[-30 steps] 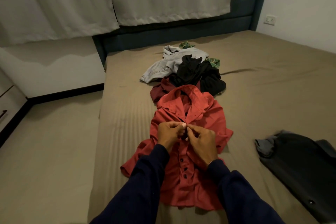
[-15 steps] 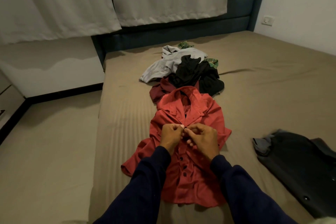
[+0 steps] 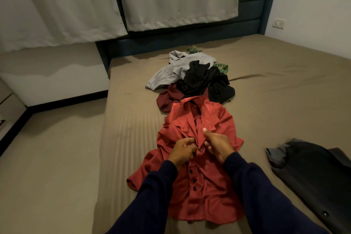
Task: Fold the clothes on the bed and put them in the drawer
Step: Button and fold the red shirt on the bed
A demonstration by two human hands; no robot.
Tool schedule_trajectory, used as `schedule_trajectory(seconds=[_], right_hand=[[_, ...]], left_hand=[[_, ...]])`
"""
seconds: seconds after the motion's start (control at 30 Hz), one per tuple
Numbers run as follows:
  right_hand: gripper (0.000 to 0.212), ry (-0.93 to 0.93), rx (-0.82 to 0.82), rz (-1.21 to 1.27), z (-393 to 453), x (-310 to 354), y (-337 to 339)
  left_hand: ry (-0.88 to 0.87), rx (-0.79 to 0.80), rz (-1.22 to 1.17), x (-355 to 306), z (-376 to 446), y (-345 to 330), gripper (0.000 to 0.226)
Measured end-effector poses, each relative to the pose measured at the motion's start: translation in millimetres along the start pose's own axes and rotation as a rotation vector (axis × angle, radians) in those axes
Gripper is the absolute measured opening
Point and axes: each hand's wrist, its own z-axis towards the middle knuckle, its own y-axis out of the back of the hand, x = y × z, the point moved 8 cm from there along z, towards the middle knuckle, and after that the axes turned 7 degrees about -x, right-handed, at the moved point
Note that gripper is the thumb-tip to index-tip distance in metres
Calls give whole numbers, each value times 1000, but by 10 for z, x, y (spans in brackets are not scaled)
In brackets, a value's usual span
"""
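A red shirt [image 3: 199,173] is lying front-up along the middle of the bed [image 3: 275,89], its lower buttons done up. Both hands are working at its placket: the left hand [image 3: 183,151] is pinching the left edge of the cloth with curled fingers, and the right hand [image 3: 216,145] is gripping the right edge, thumb sticking up. Beyond the collar a heap is sitting: a maroon garment [image 3: 169,99], a black one [image 3: 207,81], a grey shirt [image 3: 171,72] and a bit of green cloth [image 3: 221,67]. A dark grey garment [image 3: 313,175] is lying well apart to the right
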Motion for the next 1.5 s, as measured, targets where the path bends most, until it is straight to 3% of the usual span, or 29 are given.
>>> schedule_trajectory(seconds=[0.1,0.2,0.33,0.5,0.67,0.77,0.97,1.1,1.27,1.5], right_hand=[[16,60,-85,-7,172,67,5],[18,109,-145,-23,205,72,70],[26,206,-191,-124,228,98,193],[46,368,-188,-443,285,234,152],[47,478,-144,-498,245,321,67],[43,550,-186,-501,197,416,25],[44,643,-259,-507,93,628,-78],[37,637,-206,-367,12,639,-67],[36,635,-189,-370,21,613,-17],[38,628,-175,-359,-88,679,20]], left_hand=[[-16,5,59,-33,82,-9,26],[3,-110,13,-63,239,78,38],[29,-173,25,-81,463,54,22],[41,-175,403,-34,600,6,17],[-45,-297,514,-94,567,29,11],[-119,-357,466,-227,558,58,10],[-309,-263,264,-494,498,25,21],[-269,-182,69,-464,487,61,19],[-179,-179,-58,-458,409,29,18],[-207,-231,47,-472,440,77,21]])
